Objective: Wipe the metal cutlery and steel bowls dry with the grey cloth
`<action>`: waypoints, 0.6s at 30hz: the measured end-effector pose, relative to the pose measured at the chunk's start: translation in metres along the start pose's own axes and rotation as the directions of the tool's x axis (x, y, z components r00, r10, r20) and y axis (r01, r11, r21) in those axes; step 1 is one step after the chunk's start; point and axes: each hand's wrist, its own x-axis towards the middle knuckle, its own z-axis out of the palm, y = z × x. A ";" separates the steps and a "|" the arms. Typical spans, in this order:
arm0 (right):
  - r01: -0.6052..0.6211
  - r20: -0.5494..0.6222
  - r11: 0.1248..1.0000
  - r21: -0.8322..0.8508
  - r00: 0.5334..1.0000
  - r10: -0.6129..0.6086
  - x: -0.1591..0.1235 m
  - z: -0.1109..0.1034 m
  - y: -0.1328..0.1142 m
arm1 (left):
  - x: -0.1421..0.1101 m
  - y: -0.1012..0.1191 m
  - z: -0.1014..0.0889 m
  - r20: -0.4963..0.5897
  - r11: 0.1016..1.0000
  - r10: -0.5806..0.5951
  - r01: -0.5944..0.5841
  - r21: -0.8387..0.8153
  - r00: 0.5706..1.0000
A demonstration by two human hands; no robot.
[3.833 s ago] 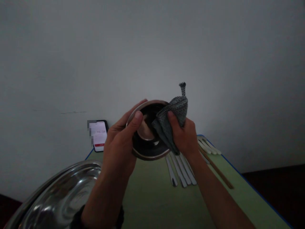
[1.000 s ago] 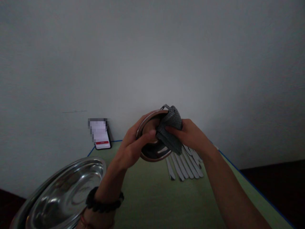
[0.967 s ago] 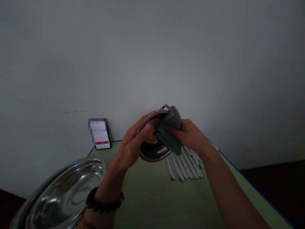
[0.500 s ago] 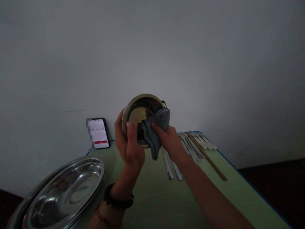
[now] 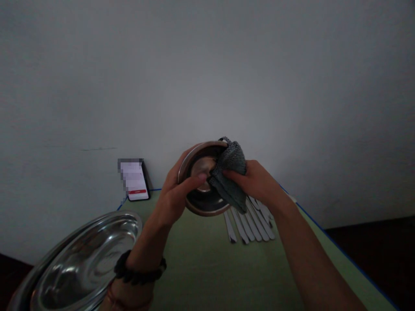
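Note:
A round metal bowl (image 5: pixel 207 207) is held up above the table, its inside tilted toward me. My left hand (image 5: pixel 177 190) grips its left side, thumb inside the bowl and fingers behind the wall. In my right hand (image 5: pixel 256 179) a grey checked cloth (image 5: pixel 231 172) is bunched between thumb and fingers. The cloth covers the bowl's right rim and part of the inside. The fingers of my right hand are mostly hidden behind the cloth. Below the bowl, several metal cutlery handles (image 5: pixel 249 226) lie in a row on the green tabletop (image 5: pixel 201 263).
Large metal basins (image 5: pixel 87 255), one inside another, stand at the front left. A phone (image 5: pixel 136 179) with a lit screen leans against the wall (image 5: pixel 207 77) at the back left. Blue edging (image 5: pixel 343 255) runs along the table's right side.
Both hands, with the bowl and cloth, have moved to the right and slightly down. The bowl has turned a little, and my right arm now hides the chopsticks and white-handled cutlery.

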 end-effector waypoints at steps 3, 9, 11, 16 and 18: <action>0.000 0.001 0.993 -0.115 1.000 0.001 -0.001 -0.002 -0.004 | -0.001 -0.001 0.006 -0.070 0.999 0.026 -0.024 0.024 0.997; -0.063 -0.186 0.998 -0.026 0.981 0.058 0.001 0.012 -0.011 | -0.009 -0.008 0.033 -0.354 0.944 0.329 -0.295 0.149 0.875; -0.088 -0.137 0.987 0.134 0.985 0.107 0.001 0.024 -0.012 | -0.010 -0.011 0.037 -0.439 0.917 0.399 -0.348 0.195 0.805; -0.144 0.084 0.892 0.427 0.989 0.120 0.000 0.045 -0.008 | -0.005 -0.012 0.024 -0.462 0.918 0.392 -0.309 0.248 0.796; -0.129 0.065 0.880 0.457 0.992 0.111 0.002 0.041 -0.004 | -0.003 -0.010 0.016 -0.347 0.930 0.351 -0.282 0.234 0.869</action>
